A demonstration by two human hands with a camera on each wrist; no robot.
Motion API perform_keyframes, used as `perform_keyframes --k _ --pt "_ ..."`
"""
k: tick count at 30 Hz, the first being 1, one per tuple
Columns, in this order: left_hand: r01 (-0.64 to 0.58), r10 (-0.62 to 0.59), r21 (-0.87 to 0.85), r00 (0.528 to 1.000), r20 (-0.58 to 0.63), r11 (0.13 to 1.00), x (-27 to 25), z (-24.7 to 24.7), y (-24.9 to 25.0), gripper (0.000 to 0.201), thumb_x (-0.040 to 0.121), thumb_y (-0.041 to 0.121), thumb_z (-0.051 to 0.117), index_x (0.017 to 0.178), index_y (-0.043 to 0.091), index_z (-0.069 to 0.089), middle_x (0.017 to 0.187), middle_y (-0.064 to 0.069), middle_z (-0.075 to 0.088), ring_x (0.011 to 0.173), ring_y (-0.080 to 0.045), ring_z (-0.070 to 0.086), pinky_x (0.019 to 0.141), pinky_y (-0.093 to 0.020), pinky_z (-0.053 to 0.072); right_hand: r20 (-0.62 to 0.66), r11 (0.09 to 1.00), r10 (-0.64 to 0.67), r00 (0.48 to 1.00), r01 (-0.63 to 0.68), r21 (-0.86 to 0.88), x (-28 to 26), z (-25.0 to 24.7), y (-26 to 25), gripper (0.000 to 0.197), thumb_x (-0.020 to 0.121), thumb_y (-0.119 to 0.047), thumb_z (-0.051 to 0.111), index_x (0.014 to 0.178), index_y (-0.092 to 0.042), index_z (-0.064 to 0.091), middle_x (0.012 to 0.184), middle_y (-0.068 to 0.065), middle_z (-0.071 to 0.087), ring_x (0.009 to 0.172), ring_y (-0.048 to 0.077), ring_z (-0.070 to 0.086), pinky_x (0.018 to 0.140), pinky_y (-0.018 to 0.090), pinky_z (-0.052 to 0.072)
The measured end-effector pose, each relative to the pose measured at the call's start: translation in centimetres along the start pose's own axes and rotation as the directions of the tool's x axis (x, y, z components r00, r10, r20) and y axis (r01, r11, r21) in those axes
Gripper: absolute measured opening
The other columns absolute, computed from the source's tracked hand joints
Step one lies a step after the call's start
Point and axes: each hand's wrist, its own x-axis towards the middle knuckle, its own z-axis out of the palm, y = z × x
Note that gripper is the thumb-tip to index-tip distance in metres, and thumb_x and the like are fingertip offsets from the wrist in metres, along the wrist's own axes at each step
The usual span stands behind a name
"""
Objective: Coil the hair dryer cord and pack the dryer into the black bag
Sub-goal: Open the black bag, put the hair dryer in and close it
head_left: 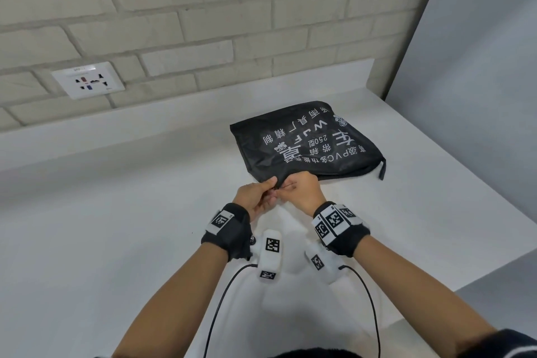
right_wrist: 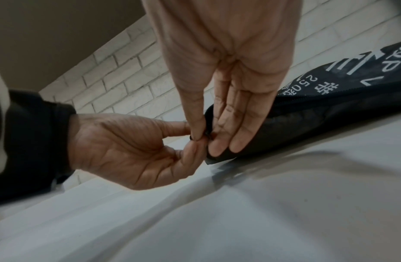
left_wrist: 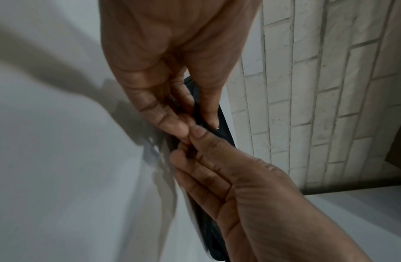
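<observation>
At the near corner of the flat black fabric bag with white printed lettering (head_left: 305, 139), both my hands are working together. My left hand (head_left: 257, 197) pinches the corner cloth between thumb and forefinger, holding it steady. My right hand (head_left: 302, 192) has its thumb and forefinger closed on a small dark piece at that same corner, which I take to be the zipper pull (right_wrist: 207, 133); its other fingers lie straight along the bag's edge. So both grips are clamped, one on the fabric and one on the pull.

The bag lies on the white countertop (head_left: 116, 227), near the pale brick wall (head_left: 203, 23), and its zipper line looks closed along the near side as far as I can see. A short black tab (head_left: 382, 170) hangs from its far right corner.

No hair dryer is visible in any view, and no coiled cord. The bag lies mostly flat, so I cannot tell whether the dryer is already inside. If it is, I judge this to be the closing of the zipper, the final step. If it is not, then the bag is only being opened, and coiling and packing are all left. A white wall socket plate (head_left: 88, 80) on the brick has nothing plugged in.
</observation>
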Motion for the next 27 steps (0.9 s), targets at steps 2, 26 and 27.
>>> perform_keyframes --k 2,26,27 --pt "-0.002 0.002 0.012 1.000 -0.005 1.000 -0.3 0.2 -0.1 0.021 0.084 0.020 0.065 0.073 0.006 0.054 0.061 -0.005 0.054 0.036 -0.007 0.051 0.042 -0.016 0.051 0.017 1.000 -0.015 1.000 0.015 -0.021 -0.4 -0.2 0.0 0.012 0.075 -0.006 0.066 0.075 0.004 0.071 0.077 0.025 0.071 0.066 0.019 0.059 0.071 0.030 0.051" --pt "-0.076 0.072 -0.016 0.981 -0.183 0.997 -0.6 -1.4 -0.3 0.030 0.090 0.008 0.053 0.117 -0.002 0.045 0.090 -0.022 0.063 0.043 -0.017 0.066 0.047 -0.027 0.056 -0.108 0.973 0.032 0.994 -0.055 -0.222 -0.7 -6.3 3.5 0.021 0.085 -0.005 0.054 0.077 0.012 0.064 0.085 0.027 0.069 0.082 0.038 0.067 0.078 0.042 0.054" --pt "-0.070 0.068 -0.002 0.982 -0.178 0.998 -0.5 1.2 -0.6 0.031 0.091 0.004 0.051 0.120 -0.005 0.043 0.089 -0.024 0.062 0.039 -0.016 0.064 0.045 -0.026 0.055 -0.147 0.974 0.047 0.988 -0.078 -0.215 -1.3 -8.6 5.0 0.021 0.085 -0.005 0.055 0.078 0.012 0.065 0.085 0.026 0.070 0.082 0.037 0.067 0.078 0.043 0.054"
